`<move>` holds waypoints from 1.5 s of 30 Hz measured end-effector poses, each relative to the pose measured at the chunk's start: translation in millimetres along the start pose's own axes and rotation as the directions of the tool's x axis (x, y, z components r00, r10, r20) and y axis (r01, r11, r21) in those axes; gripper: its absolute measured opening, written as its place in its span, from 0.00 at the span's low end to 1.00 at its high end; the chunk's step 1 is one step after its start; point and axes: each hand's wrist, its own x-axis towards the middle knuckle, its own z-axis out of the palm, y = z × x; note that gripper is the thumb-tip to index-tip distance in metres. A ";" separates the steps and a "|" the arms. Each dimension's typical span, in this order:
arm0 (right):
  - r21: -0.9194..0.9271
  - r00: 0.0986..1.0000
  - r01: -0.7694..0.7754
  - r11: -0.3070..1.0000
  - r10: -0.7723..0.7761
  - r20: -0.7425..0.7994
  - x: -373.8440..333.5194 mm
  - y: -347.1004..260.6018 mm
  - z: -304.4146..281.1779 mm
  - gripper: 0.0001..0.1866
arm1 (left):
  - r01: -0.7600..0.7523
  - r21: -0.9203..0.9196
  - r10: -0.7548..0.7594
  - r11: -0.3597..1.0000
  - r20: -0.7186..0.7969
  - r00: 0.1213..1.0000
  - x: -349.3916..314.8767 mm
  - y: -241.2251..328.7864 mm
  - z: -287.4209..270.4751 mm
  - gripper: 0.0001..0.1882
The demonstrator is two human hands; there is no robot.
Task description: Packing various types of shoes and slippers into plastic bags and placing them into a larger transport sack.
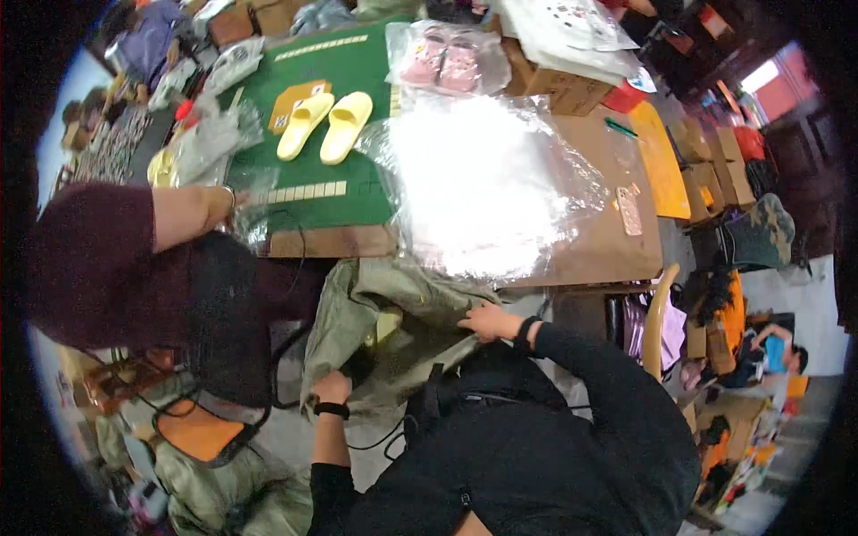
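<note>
An olive-green woven sack [416, 290] hangs open in front of me below the table's edge. My left hand [332, 389] is closed on its near left rim. On the right side of the mouth, my right hand [488, 321] grips the fabric, its fingers bent over the edge. Deep in the opening shows a pale yellow item [384, 327], too unclear to name. Just beyond the sack, a pile of shiny clear plastic bags [483, 179] lies on the table, washed out by glare.
Yellow slippers [346, 127] rest on a green mat [255, 80]; bagged pink clogs [440, 61] lie behind. A phone [630, 211] is at the table's right. Another person's arm [192, 214] reaches in from the left. A chair back [662, 322] stands right; more sacks [237, 487] lie lower left.
</note>
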 end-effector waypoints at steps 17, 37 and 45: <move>0.696 0.549 -0.122 0.707 0.633 -0.546 -47.8 343.3 -88.3 0.32 | -0.586 -0.674 0.050 0.450 -0.636 0.770 146.8 295.2 -274.5 0.59; 0.663 0.227 -0.471 0.582 0.806 -0.546 -128.8 400.0 -135.3 0.23 | -0.253 -0.742 -0.183 0.621 -0.451 0.874 146.7 276.7 -255.4 0.59; 0.545 0.238 0.827 0.137 0.794 -0.559 -268.9 278.0 -206.8 0.16 | -0.249 -0.701 -0.156 0.668 -0.459 0.875 147.3 274.9 -252.3 0.58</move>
